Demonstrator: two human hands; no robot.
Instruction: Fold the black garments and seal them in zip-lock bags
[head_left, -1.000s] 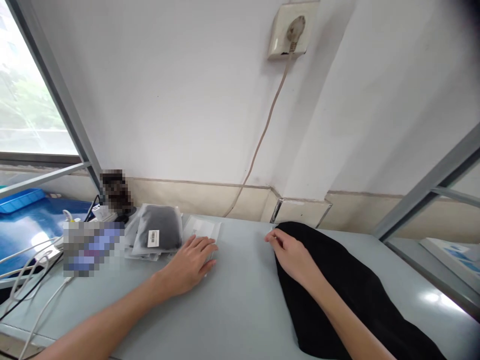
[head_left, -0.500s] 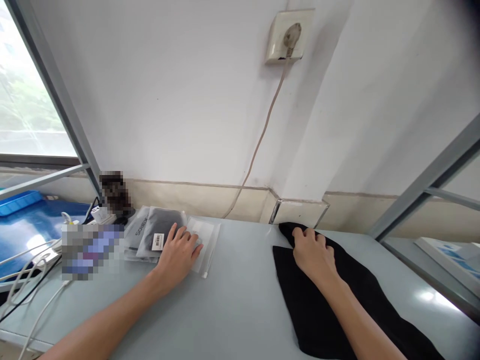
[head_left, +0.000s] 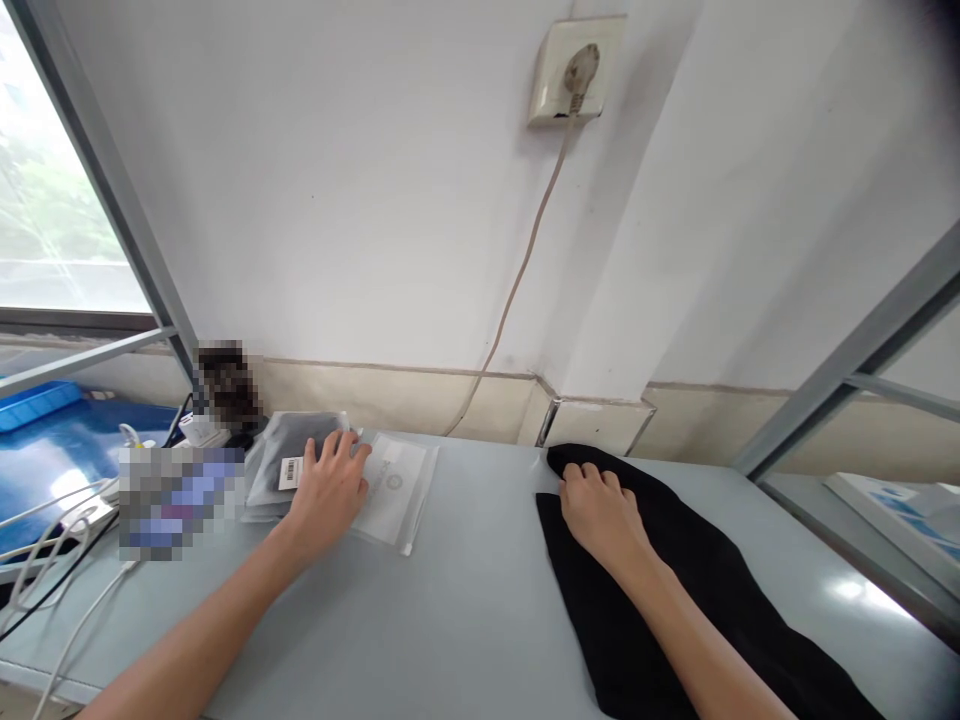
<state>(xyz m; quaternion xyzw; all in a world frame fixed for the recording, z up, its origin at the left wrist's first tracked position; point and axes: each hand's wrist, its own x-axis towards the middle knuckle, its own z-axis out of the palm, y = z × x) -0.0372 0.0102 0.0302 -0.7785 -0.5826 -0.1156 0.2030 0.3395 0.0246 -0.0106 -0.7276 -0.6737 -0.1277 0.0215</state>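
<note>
My left hand (head_left: 334, 485) lies on a stack of clear plastic bags (head_left: 262, 480) with dark contents, its fingers apart. A white barcode label (head_left: 290, 473) shows beside its fingers. Under and to the right of that hand is a flat translucent zip bag (head_left: 394, 490) with faint print on it. On the right, a black cloth garment (head_left: 697, 580) stretches from near the wall to the front edge. My right hand (head_left: 604, 515) is on its far end, fingers curled into the fabric; the fingertips are partly hidden.
The grey table (head_left: 465, 600) meets the wall behind. Cables (head_left: 56, 590) and a blurred-out object (head_left: 180, 505) lie on the left. A wall socket (head_left: 577, 70) has a cord (head_left: 517, 290) running down behind the table. Metal frame bars (head_left: 862, 350) slant at both sides.
My left hand has slid left over the bags, shifting the labelled bag left and uncovering more of the zip bag. My right hand has moved slightly left with the garment's end.
</note>
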